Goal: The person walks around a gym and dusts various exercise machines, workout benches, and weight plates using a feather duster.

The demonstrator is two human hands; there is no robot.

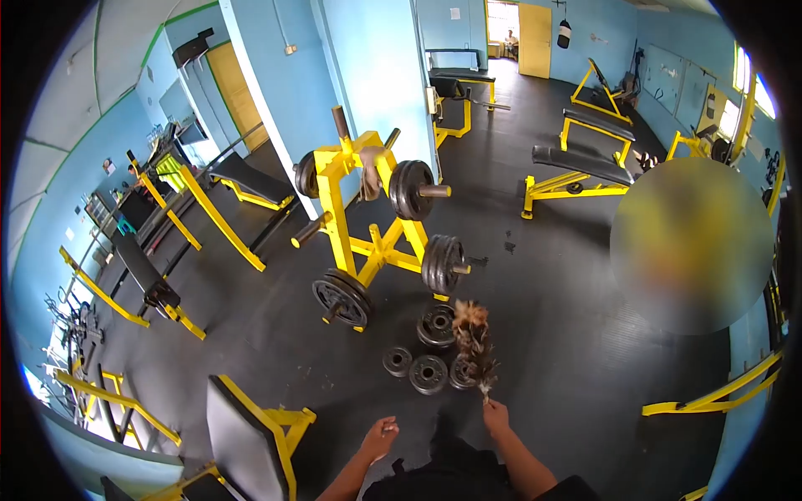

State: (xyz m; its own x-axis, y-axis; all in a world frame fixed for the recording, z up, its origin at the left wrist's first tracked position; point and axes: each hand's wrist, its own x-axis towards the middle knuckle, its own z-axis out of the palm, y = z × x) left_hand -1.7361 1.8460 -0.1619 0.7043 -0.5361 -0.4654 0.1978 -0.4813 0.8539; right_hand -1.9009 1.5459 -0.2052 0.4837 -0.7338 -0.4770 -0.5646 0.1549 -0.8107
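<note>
My right hand (494,416) grips the handle end of a brown feather duster (474,342). The duster points away from me, its feathers over the right side of a group of weight plates on the floor. Of these, one small plate (461,373) is partly hidden behind the feathers. Beside it lie a middle plate (428,375), a smaller plate (397,361) and a larger plate (437,325) farther off. My left hand (381,439) is held low in front of me with curled fingers, apart from the plates. What it holds, if anything, I cannot make out.
A yellow plate rack (334,192) bears several black plates, with a brownish cloth (371,174) hanging on it. A padded bench (242,434) stands close at my left. More benches (581,164) stand back right. A blurred patch hides part of the right. A person (511,39) is in the far doorway.
</note>
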